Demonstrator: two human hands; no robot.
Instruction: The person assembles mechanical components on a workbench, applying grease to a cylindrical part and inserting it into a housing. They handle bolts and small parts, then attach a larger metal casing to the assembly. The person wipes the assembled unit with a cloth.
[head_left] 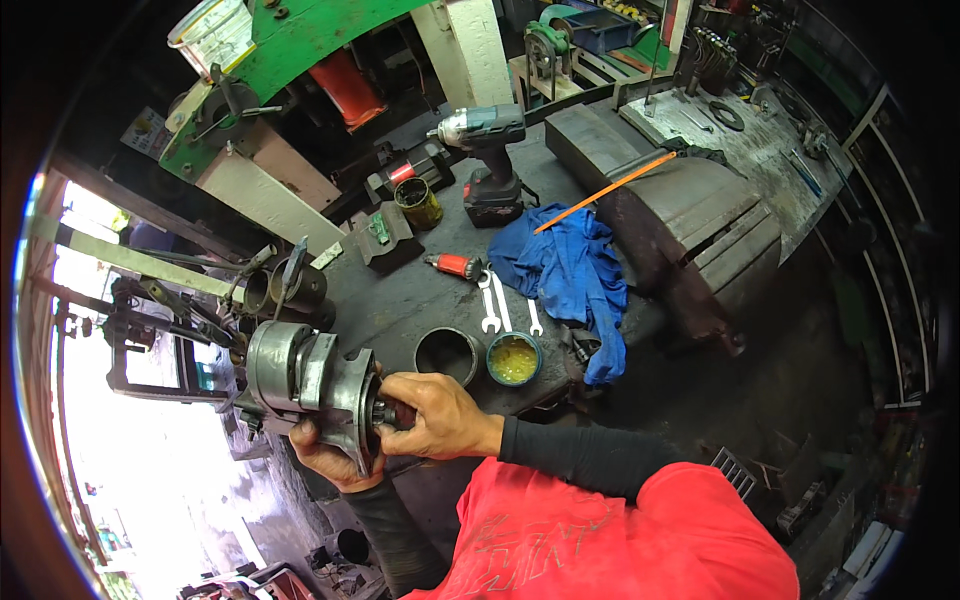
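Observation:
A grey metal starter motor [300, 365] is held above the near left edge of the workbench, lying roughly sideways. My left hand [335, 462] supports its housing from below, with the thumb against the near side. At the right end, my right hand [440, 415] closes its fingers round the small toothed pinion [382, 412] and shaft. Part of that shaft is hidden by the fingers. Just beyond my right hand stand a round metal cup [447, 362] and a small tub of yellowish grease [514, 360].
Open-ended wrenches [489, 308] and a red-bodied tool [455, 264] lie mid-bench. Behind them stand a cordless impact wrench [490, 130] and a small can [417, 203]. A blue cloth [560, 255] lies under an orange strip [605, 192], beside a large metal block [690, 225].

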